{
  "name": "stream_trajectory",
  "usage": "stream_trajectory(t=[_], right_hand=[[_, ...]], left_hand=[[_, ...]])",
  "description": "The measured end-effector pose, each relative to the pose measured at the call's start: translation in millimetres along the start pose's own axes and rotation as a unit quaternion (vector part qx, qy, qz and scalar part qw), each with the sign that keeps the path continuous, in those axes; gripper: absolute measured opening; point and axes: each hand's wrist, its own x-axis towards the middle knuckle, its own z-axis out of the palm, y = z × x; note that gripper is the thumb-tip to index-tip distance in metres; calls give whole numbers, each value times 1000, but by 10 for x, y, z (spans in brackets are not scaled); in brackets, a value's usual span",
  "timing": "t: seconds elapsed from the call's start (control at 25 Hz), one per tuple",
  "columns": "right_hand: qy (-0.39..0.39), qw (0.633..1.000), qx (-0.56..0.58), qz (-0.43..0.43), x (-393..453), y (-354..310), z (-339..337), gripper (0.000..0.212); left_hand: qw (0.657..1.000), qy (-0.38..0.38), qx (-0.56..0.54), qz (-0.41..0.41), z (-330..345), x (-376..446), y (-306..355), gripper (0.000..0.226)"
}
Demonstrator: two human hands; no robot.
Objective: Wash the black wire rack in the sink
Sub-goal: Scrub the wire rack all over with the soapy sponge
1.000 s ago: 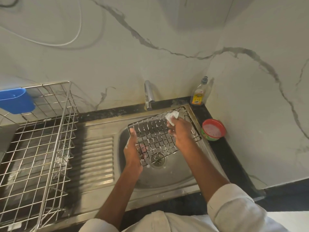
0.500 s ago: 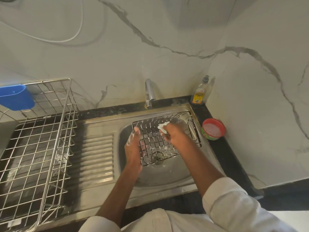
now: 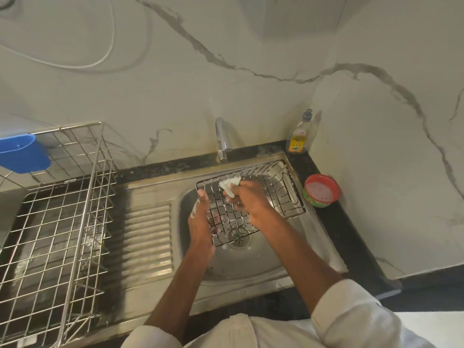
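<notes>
Head view: the wire rack [image 3: 263, 197] sits tilted over the sink [image 3: 251, 262]; the left hand [image 3: 200, 222] grips its left edge, its grip clamped on the wire; the right hand [image 3: 251, 199] pinches a soapy cloth [image 3: 229, 185] against the rack.

A person seen from above, looking down their own body. They wear a white, long-sleeved garment of soft, slightly creased cloth. Both sleeves are pushed or rolled up past the forearms, bunching into thick cuffs near the elbows; the right sleeve [image 3: 351, 315] shows a stitched seam line along its fold. The forearms are bare. White soap suds cling to the left hand [image 3: 199, 222] and the right hand [image 3: 248, 199].
</notes>
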Motion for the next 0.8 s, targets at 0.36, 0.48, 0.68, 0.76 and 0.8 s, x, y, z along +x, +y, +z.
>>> stream_trajectory(t=[0.36,0.48,0.68,0.76,0.8], right_hand=[[-47,995,-56,-65,-145,110,168,20],[8,998,-68,11,-46,43,229,14],[-63,993,-73,-65,-161,-28,282,13],[-55,949,-267,-157,-145,-124,142,17],[-37,897,-399,-186,-88,-168,75,18]], left_hand=[[999,-48,2,16,15,-29,33,72],[998,-55,5,-2,23,-48,-36,92],[998,-65,8,1,38,-76,43,91],[999,-49,-3,8,-9,-50,57,94],[999,-45,-5,15,-30,-38,38,95]])
